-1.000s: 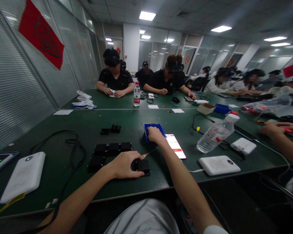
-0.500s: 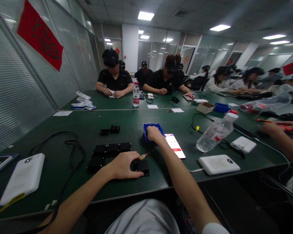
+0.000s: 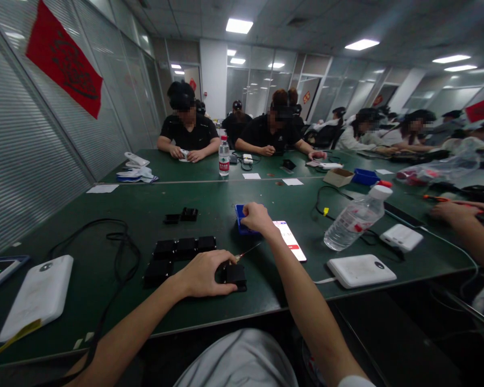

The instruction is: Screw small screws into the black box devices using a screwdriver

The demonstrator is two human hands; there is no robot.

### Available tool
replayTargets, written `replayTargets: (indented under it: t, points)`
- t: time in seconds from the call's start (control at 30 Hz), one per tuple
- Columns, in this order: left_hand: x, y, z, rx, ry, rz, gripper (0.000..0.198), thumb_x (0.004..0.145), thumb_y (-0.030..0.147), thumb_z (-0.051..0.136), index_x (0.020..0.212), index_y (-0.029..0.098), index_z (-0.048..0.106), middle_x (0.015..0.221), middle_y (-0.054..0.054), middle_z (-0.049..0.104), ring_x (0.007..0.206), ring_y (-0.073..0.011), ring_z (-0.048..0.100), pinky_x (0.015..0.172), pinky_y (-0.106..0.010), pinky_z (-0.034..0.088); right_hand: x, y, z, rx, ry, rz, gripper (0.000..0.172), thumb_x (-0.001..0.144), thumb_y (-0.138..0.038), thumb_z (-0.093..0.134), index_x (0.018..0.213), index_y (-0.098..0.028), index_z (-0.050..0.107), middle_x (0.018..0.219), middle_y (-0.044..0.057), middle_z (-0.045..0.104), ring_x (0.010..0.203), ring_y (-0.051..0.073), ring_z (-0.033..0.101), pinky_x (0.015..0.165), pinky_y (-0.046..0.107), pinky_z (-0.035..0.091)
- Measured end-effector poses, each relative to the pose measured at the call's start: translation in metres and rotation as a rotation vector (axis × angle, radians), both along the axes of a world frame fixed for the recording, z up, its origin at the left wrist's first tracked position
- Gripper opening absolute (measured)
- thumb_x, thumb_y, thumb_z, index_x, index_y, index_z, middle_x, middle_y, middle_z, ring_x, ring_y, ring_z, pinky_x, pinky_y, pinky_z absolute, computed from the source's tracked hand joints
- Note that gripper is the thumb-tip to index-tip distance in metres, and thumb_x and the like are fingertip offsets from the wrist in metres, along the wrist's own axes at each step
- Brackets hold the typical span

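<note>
My left hand (image 3: 210,273) is closed around a small black box (image 3: 235,274) on the table, thumb at its near edge. What looks like a thin screwdriver (image 3: 246,253) lies by my left fingertips, its slim shaft pointing right; whether the fingers touch it is unclear. Over the small blue tray (image 3: 239,216) is my right hand (image 3: 258,219), fingers pinched together. Anything between those fingertips is too small to make out. Left of my left hand sit several similar black boxes (image 3: 186,248), with two black parts (image 3: 189,214) farther back.
A lit phone (image 3: 292,243) lies beside my right wrist. Farther right are a tilted water bottle (image 3: 358,217), a white power bank (image 3: 362,271) and cables. Another white power bank (image 3: 38,295) and a black cable (image 3: 125,242) lie left. A co-worker's hands (image 3: 455,211) are at the right edge.
My right hand has risen slightly out of the blue tray, and its pinched fingers now show above it. My left hand stays on the black box.
</note>
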State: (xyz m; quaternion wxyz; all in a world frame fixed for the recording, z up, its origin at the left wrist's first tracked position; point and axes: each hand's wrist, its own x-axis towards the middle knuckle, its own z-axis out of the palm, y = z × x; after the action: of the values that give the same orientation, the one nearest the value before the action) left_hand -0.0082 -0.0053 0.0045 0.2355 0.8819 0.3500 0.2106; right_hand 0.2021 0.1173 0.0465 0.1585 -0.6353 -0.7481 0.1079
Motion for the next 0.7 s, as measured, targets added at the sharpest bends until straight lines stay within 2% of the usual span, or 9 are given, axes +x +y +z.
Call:
replayTargets:
  t: [0.2,0.3,0.4,0.53,0.6,0.7]
  points:
    - [0.0,0.0,0.0,-0.025,-0.041,-0.014,0.038,0.075,0.032,0.084,0.108,0.022,0.067,0.102,-0.002,0.071,0.087,-0.0219,0.068,0.081,-0.033,0.052,0.002,-0.006,0.006,0.053,0.239,0.022,0.021,0.068,-0.014,0.062,0.061,-0.021,0.043,0.062,-0.002,0.05,0.065,0.014,0.048,0.059,0.026,0.029]
    - [0.0,0.001,-0.002,-0.055,-0.071,-0.009,0.04,0.074,0.031,0.086,0.108,0.023,0.067,0.104,-0.001,0.07,0.087,-0.0209,0.066,0.08,-0.032,0.052,0.002,-0.007,0.007,0.059,0.366,0.082,0.025,0.067,-0.018,0.058,0.061,-0.022,0.034,0.06,-0.006,0.038,0.061,0.011,0.039,0.058,0.024,0.029]
    - [0.0,0.002,-0.004,-0.082,-0.095,-0.004,0.045,0.073,0.032,0.088,0.112,0.025,0.067,0.107,0.0,0.068,0.088,-0.0205,0.065,0.08,-0.032,0.052,0.001,-0.007,0.005,0.036,0.562,0.192,0.027,0.065,-0.022,0.058,0.062,-0.023,0.03,0.061,-0.008,0.032,0.058,0.009,0.033,0.057,0.022,0.027]
    - [0.0,0.002,-0.003,-0.102,-0.114,-0.005,0.054,0.07,0.036,0.091,0.117,0.026,0.066,0.106,0.0,0.067,0.086,-0.0192,0.063,0.077,-0.03,0.051,-0.001,-0.009,0.002,-0.146,0.989,0.457,0.03,0.06,-0.021,0.062,0.061,-0.022,0.033,0.059,-0.009,0.031,0.055,0.007,0.027,0.056,0.022,0.02]
    - [0.0,0.0,-0.001,-0.096,-0.124,-0.001,0.053,0.073,0.041,0.089,0.117,0.025,0.065,0.106,-0.001,0.066,0.082,-0.0182,0.061,0.073,-0.03,0.05,-0.002,-0.013,0.002,-0.261,1.081,0.557,0.031,0.059,-0.017,0.064,0.061,-0.022,0.034,0.058,-0.01,0.031,0.055,0.007,0.029,0.056,0.022,0.018]
    - [0.0,-0.002,0.003,-0.039,-0.164,0.023,0.04,0.082,0.041,0.08,0.114,0.023,0.065,0.1,-0.002,0.065,0.077,-0.0169,0.058,0.071,-0.029,0.048,-0.006,-0.021,0.005,-0.413,1.131,0.678,0.033,0.057,-0.013,0.069,0.061,-0.02,0.036,0.056,-0.011,0.034,0.055,0.006,0.034,0.057,0.021,0.02]
